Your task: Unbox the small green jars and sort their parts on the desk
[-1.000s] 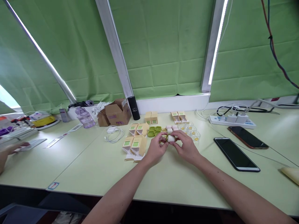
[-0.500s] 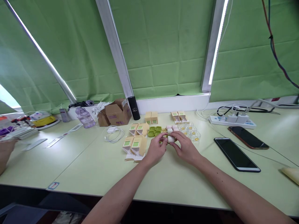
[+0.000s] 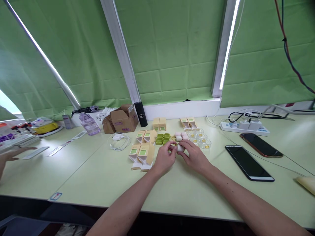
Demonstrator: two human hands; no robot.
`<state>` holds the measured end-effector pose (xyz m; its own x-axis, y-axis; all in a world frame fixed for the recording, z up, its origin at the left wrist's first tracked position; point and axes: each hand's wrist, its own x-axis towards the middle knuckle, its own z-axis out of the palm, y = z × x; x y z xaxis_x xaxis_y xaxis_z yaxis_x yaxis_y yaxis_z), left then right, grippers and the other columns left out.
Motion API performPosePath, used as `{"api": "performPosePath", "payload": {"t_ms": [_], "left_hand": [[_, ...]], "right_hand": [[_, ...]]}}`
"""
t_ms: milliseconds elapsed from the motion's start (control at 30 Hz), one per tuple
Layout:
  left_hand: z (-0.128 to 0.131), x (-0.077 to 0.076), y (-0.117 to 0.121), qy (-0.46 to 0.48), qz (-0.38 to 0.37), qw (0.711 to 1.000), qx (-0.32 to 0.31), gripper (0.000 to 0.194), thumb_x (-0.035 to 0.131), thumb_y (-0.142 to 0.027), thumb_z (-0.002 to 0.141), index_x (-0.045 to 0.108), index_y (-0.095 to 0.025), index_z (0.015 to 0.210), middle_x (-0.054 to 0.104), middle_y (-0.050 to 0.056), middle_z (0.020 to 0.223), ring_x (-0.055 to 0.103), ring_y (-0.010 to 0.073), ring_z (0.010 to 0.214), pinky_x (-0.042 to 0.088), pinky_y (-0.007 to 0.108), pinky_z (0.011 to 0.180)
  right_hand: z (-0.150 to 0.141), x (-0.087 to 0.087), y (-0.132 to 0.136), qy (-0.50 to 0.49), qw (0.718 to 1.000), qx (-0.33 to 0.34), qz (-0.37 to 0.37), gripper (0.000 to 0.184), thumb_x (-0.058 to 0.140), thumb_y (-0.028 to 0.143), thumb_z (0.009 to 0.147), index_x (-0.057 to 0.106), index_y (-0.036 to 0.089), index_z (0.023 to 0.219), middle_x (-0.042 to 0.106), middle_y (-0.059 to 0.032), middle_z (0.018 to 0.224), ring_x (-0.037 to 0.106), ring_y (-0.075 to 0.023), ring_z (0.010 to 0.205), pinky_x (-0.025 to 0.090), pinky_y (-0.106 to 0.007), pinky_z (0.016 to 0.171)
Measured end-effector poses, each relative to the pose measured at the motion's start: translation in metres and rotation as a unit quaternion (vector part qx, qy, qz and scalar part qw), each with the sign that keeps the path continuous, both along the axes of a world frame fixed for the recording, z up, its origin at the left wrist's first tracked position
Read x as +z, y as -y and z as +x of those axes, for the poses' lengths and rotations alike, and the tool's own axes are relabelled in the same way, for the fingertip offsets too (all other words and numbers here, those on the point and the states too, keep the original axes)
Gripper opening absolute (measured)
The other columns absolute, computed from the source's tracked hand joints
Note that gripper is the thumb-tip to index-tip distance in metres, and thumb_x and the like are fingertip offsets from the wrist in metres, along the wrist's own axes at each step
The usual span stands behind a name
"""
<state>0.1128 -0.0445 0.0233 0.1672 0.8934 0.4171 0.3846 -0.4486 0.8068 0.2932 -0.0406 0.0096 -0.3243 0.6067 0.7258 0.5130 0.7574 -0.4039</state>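
My left hand (image 3: 165, 156) and my right hand (image 3: 194, 155) meet over the table, both closed around a small white rounded piece (image 3: 180, 148). Fingers cover much of it, and what touches its left end is partly hidden. Just beyond my fingers lie similar white and pink pieces (image 3: 184, 134). Small green square-shaped cups (image 3: 159, 141) stand beyond my left hand. Clear round plastic cups (image 3: 204, 143) with yellow centres sit beyond my right hand. Open cream cardboard boxes (image 3: 142, 150) with green labels stand left of my left hand.
Two phones (image 3: 249, 163) lie to the right, near a power strip (image 3: 246, 127) with plugs and cables. Toward the back left are a cardboard box (image 3: 124, 119), a black cylinder (image 3: 140, 113) and a purple bottle (image 3: 89, 124). Another person's hand (image 3: 14, 154) reaches in at far left.
The white piece has shifted slightly lower between my fingers, which still grip it. At far left, another person's hand now extends over the table, where a brown shape stood at the edge.
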Motion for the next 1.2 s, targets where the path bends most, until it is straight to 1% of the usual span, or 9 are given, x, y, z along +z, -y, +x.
{"api": "performPosePath", "payload": {"t_ms": [100,233,333,467,667,867,1000,1200], "left_hand": [[0.0002,0.0027,0.0015,-0.014,0.010,1.000,0.005,0.029,0.056,-0.041,0.099,0.065,-0.019,0.115,0.074,0.005,0.085,0.070,0.0173,0.072,0.055,0.026,0.061],[0.0014,0.0039,0.0025,-0.031,0.014,0.999,0.005,0.030,0.053,-0.040,0.100,0.066,-0.020,0.117,0.075,0.006,0.088,0.070,0.0173,0.072,0.056,0.027,0.062],[0.0020,0.0024,0.0021,-0.023,0.014,1.000,0.005,0.029,0.053,-0.039,0.100,0.067,-0.020,0.117,0.075,0.006,0.090,0.070,0.0173,0.072,0.057,0.028,0.064],[0.0022,0.0002,0.0017,-0.008,0.001,1.000,0.005,0.031,0.052,-0.041,0.101,0.066,-0.020,0.118,0.075,0.006,0.090,0.070,0.0168,0.068,0.057,0.028,0.061],[0.0022,-0.0009,0.0014,-0.029,0.017,0.999,0.012,0.028,0.051,-0.039,0.101,0.065,-0.021,0.117,0.076,0.005,0.089,0.071,0.0174,0.073,0.058,0.029,0.067],[0.0036,0.0036,0.0033,-0.055,0.024,0.998,0.022,0.025,0.049,-0.035,0.101,0.066,-0.021,0.113,0.076,0.004,0.089,0.071,0.0175,0.075,0.056,0.028,0.068],[0.0047,0.0052,0.0024,-0.058,0.020,0.998,0.031,0.023,0.050,-0.032,0.100,0.067,-0.022,0.110,0.075,0.003,0.085,0.069,0.0173,0.072,0.054,0.028,0.067],[0.0035,0.0035,-0.0012,-0.065,0.020,0.997,0.036,0.022,0.051,-0.029,0.098,0.069,-0.022,0.108,0.073,0.002,0.081,0.066,0.0165,0.067,0.054,0.028,0.066]], "right_hand": [[0.0005,0.0004,0.0004,0.002,1.000,0.004,0.004,0.026,0.057,0.020,0.099,0.059,0.024,0.124,0.067,-0.0121,0.122,0.067,-0.0293,0.112,0.061,-0.050,0.092],[0.0009,0.0012,0.0013,0.004,1.000,0.004,0.003,0.027,0.055,0.019,0.099,0.059,0.024,0.125,0.066,-0.0121,0.122,0.067,-0.0290,0.111,0.062,-0.050,0.091],[0.0008,0.0013,0.0020,0.006,1.000,0.007,0.005,0.030,0.057,0.018,0.097,0.058,0.025,0.127,0.066,-0.0121,0.123,0.067,-0.0296,0.113,0.062,-0.050,0.092],[-0.0001,0.0017,0.0034,0.005,1.000,0.013,0.004,0.037,0.061,0.020,0.095,0.056,0.025,0.131,0.065,-0.0126,0.127,0.065,-0.0307,0.118,0.061,-0.052,0.095],[-0.0010,0.0022,0.0020,0.000,1.000,0.004,0.005,0.028,0.058,0.022,0.098,0.059,0.024,0.127,0.067,-0.0123,0.122,0.068,-0.0294,0.112,0.062,-0.050,0.092],[-0.0017,0.0004,0.0017,0.007,1.000,-0.001,-0.005,0.025,0.054,0.018,0.099,0.059,0.023,0.124,0.067,-0.0123,0.121,0.068,-0.0287,0.110,0.062,-0.049,0.090],[-0.0044,0.0017,0.0028,0.017,1.000,-0.011,0.002,0.026,0.051,0.016,0.099,0.058,0.023,0.123,0.068,-0.0127,0.118,0.068,-0.0290,0.107,0.061,-0.048,0.088],[-0.0088,0.0041,0.0040,0.042,0.998,-0.041,0.009,0.021,0.048,0.017,0.101,0.056,0.022,0.120,0.067,-0.0129,0.113,0.067,-0.0293,0.101,0.059,-0.045,0.083]]}}
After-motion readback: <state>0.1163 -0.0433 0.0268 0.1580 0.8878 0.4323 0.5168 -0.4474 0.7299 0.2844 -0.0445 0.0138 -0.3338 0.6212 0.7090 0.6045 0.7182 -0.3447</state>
